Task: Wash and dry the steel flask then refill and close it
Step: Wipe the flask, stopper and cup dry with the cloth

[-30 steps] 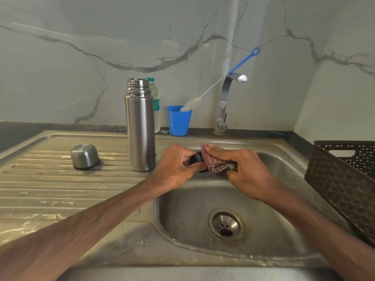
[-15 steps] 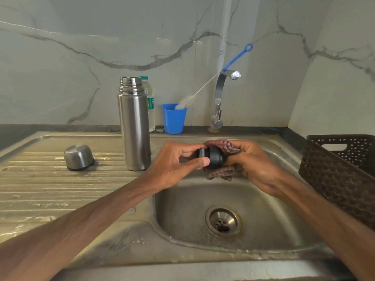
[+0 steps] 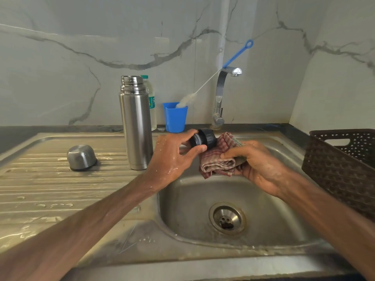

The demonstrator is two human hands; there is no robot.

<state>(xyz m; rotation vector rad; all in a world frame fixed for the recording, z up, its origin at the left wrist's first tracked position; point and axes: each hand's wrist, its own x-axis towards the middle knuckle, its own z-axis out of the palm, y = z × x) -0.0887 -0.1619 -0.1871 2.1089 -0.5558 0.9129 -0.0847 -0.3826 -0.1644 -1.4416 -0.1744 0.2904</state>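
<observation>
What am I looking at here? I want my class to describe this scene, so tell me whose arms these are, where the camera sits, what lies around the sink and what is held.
There is no machine. These are a person's two bare arms, seen by a wide-angle camera worn on the head, which looks forward and down. The left hand pinches a black stopper. The right hand grips a checked cloth that seems to touch the stopper. Both are above the sink bowl. On the drainboard the open flask stands upright, with a steel cap lying mouth down to its left. Behind these stand a plastic bottle, a blue cup holding a brush, and the tap. A brown basket sits at the right.
</observation>
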